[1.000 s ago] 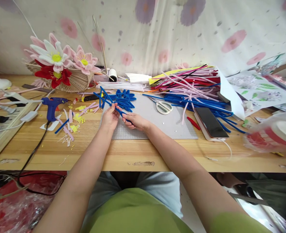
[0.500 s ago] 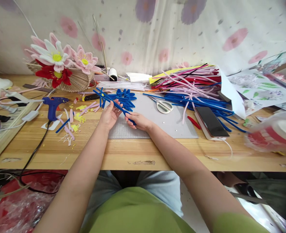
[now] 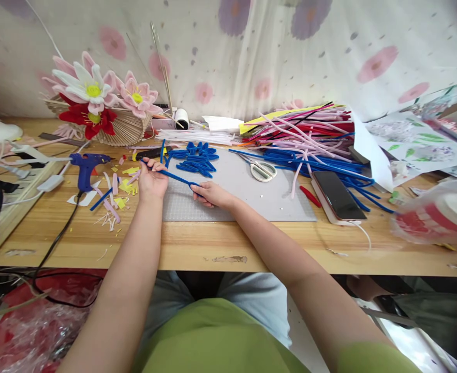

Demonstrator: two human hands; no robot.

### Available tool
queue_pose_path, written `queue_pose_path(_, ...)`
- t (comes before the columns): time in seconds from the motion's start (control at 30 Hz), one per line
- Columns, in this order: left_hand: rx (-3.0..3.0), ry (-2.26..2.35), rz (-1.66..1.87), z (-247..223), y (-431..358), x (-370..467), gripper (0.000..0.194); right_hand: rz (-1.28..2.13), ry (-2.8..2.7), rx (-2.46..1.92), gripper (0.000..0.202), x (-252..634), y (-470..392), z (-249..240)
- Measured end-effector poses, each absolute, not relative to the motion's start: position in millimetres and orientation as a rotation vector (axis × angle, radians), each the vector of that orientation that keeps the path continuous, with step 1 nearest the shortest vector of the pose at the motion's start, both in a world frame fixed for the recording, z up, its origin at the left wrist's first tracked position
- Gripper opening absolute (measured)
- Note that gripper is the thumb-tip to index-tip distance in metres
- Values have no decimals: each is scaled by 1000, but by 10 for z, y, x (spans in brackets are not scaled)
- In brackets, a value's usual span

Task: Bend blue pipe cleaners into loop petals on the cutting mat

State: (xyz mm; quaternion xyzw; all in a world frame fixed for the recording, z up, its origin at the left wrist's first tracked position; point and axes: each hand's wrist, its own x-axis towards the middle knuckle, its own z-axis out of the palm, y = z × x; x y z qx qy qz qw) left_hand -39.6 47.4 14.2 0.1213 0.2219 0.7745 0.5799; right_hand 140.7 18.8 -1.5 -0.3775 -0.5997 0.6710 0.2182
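Note:
Between my two hands stretches a blue pipe cleaner (image 3: pixel 178 178), slanting down to the right over the grey cutting mat (image 3: pixel 236 202). My left hand (image 3: pixel 152 178) has its fingers curled around the left part of it, near the mat's left edge. The right end is pinched by my right hand (image 3: pixel 207 194), whose fingertips are closed. Whether it is one strand or several I cannot tell. Just beyond my hands lies a cluster of bent blue pieces (image 3: pixel 197 159). White-handled scissors (image 3: pixel 262 171) rest on the mat to the right.
A blue glue gun (image 3: pixel 84 171) and yellow and pink scraps (image 3: pixel 124 187) lie at left, below fluffy flowers (image 3: pixel 92 92). Pink and blue pipe cleaners (image 3: pixel 309 134) are piled at the back right. A phone (image 3: pixel 339 194) and a wrapped cup (image 3: pixel 438 212) are at right.
My left hand has moved left, away from my right hand, and its fingers have curled in. My right hand has shifted slightly left. More of the blue pipe cleaner shows between them.

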Motion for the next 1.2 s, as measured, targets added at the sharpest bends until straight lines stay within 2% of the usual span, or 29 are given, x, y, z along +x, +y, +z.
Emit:
queue_pose_path(0.33,109,440,1860,34,527,-667,42,1641,-2061,-1001,37,1222,91,-28)
queue_pose_path(0.77,286,504,1851,-106,626,-849,37,1802,-1964,-889,30,1243,48,-18)
queue_pose_path(1.03,109,409,1887,107,507,-703,40,1846,-1907,-904,30,1268,48,-30)
queue_pose_path(1.2,354,602,1749,153,468,-537,35,1817,-1750,-991,30,1306,76,-54)
